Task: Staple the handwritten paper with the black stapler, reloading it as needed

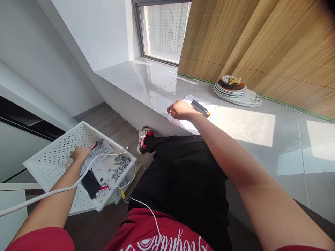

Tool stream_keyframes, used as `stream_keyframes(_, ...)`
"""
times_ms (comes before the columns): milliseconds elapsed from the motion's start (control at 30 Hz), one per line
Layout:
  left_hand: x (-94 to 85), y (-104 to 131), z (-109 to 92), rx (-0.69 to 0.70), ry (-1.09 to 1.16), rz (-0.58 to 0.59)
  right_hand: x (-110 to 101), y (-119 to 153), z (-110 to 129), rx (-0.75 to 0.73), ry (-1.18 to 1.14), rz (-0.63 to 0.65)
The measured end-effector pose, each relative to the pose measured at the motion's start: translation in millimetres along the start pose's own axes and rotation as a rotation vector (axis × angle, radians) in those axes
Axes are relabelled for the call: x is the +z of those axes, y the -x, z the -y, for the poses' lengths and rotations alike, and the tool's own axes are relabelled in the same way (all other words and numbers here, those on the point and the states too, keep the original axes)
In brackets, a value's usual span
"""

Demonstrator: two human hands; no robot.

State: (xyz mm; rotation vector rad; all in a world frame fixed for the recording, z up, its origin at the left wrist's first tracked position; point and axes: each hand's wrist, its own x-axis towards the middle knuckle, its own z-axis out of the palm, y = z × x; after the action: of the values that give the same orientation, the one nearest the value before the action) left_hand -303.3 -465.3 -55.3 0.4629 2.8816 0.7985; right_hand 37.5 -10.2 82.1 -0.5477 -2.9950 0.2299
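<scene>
My left hand (80, 153) is inside a white perforated plastic basket (56, 150), its fingers curled. Beside its thumb side lies a slim red object (94, 145), on printed paper (103, 149); I cannot tell whether the hand grips it. Over on the window ledge, my right hand (180, 109) rests above a white sheet (188, 126) with its fingers curled inward. What those fingers hold, if anything, is hidden. Close to the right wrist is a black, elongated tool (200, 108) with an orange and yellow end.
In the basket are small grey metal pieces (120, 166), a black pouch (91, 184) and a white box (100, 173). A white cable (62, 190) crosses over it. Stacked plates (230, 91) stand on the ledge (288, 153) before a bamboo blind (251, 42).
</scene>
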Motion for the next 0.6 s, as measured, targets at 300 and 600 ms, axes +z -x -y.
stream_keyframes(300,109.7,71.6,18.1,0.403,-0.337,0.411,-10.9,8.0,11.7,0.016,-0.008,0.067)
stream_keyframes(600,133.7,61.6,24.8,0.373,-0.334,0.518,-11.6,7.8,11.3,0.001,-0.036,0.072)
